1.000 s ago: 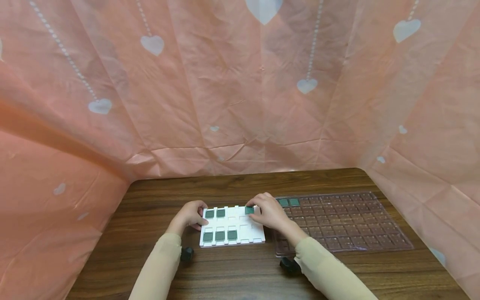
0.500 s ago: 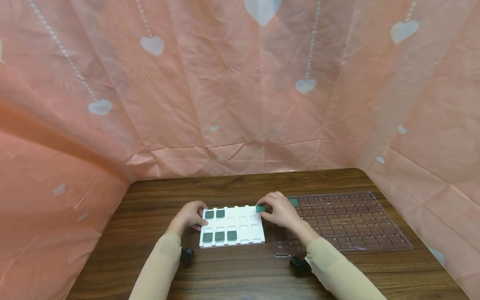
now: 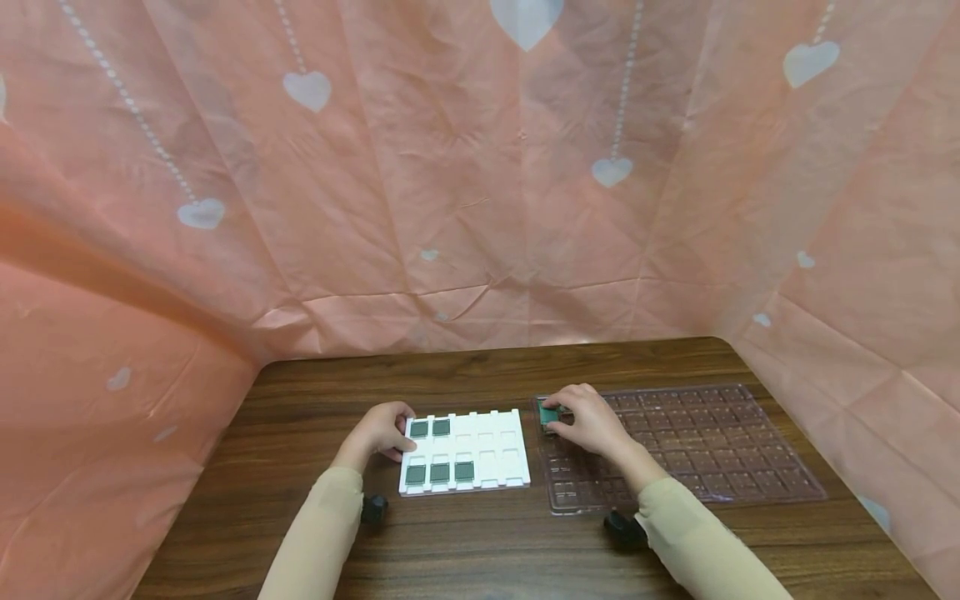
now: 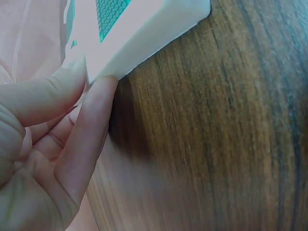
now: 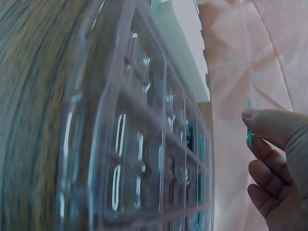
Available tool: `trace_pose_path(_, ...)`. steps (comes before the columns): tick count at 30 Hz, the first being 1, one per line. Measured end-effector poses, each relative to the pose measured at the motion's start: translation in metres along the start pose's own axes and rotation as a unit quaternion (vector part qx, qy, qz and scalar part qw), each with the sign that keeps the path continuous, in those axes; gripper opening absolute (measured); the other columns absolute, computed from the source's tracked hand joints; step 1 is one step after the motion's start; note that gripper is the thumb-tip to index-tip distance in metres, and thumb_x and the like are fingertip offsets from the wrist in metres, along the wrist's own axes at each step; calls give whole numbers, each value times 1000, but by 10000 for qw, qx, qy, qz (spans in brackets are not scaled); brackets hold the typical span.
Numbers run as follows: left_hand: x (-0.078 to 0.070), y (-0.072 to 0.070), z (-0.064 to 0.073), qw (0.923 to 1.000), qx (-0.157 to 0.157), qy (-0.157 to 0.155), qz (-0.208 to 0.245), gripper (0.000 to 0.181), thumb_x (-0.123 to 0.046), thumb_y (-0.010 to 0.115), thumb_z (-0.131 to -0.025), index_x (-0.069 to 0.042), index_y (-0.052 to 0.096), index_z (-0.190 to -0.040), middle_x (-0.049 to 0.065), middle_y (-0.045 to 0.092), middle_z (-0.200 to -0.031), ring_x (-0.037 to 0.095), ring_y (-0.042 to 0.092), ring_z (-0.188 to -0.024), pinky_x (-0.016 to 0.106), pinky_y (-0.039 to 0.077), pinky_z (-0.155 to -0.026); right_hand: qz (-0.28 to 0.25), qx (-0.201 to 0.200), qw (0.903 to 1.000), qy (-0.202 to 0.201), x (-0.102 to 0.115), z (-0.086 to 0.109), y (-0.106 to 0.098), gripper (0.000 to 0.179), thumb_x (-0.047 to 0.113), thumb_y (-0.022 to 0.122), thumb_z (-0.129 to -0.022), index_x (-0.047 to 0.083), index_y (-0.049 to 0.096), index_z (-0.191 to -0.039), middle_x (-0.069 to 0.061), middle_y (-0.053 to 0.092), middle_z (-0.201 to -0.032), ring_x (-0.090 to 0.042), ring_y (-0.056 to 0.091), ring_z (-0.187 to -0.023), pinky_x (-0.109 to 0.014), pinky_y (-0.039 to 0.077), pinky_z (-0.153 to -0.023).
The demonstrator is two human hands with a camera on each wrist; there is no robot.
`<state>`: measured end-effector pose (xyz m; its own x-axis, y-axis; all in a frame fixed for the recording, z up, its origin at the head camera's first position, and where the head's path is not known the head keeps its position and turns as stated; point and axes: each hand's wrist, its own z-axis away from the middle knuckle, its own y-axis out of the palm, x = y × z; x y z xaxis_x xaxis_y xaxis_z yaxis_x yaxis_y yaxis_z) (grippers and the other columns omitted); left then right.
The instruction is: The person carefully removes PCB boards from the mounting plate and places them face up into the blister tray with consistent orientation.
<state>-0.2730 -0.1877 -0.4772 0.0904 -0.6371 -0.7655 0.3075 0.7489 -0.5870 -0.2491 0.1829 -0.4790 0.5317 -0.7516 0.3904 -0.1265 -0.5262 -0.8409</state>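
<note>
A white slotted tray (image 3: 491,442) lies on the table, with several square green chips (image 3: 439,472) in its left part. My left hand (image 3: 381,431) grips the tray's left edge; in the left wrist view, the thumb and a finger pinch the white rim (image 4: 139,45). Over the far left corner of a clear plastic tray (image 3: 690,442), my right hand (image 3: 588,421) pinches a green chip (image 3: 549,413) by its edges. The right wrist view shows that chip (image 5: 250,137) edge-on between thumb and index finger, raised above the clear tray's compartments.
Both trays stand on a dark wood-grain table (image 3: 450,550), the clear one right of the white one with a narrow gap between. A pink curtain with hearts (image 3: 480,167) surrounds the table's back and sides. Black wrist devices (image 3: 373,509) sit by both forearms.
My right hand has moved right, carrying the chip from the white tray's far right part to above the clear tray's left end. The left hand keeps its grip in the same place.
</note>
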Motion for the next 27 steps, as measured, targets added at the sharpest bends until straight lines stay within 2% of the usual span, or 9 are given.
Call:
trace_pose_path(5,0,0,0,10000,-2,1,-17,48,13,81,-72,5,60,-114,12,51,-85,21,58,-67,33,61,-52,139,-1,9999,42,-8,4,-3,27,13,84,-79,9,73,-104,-4,67,-99,-28,58,-96,-48,52,-85)
trace_pose_path(16,-1,0,0,10000,-9,13,1,49,13,81,-72,5,60,-115,13,51,-86,22,59,-68,33,61,-53,249,226,9992,211,-23,9,-10,25,11,82,-81,8,73,-104,-7,67,-101,-31,57,-99,-50,52,-87)
trace_pose_path(27,0,-1,0,10000,28,-30,-16,48,12,81,-73,4,60,-115,13,50,-87,22,59,-70,33,61,-53,336,376,9984,272,-29,8,-19,26,12,82,-80,7,73,-105,-9,67,-105,-32,57,-99,-50,52,-85)
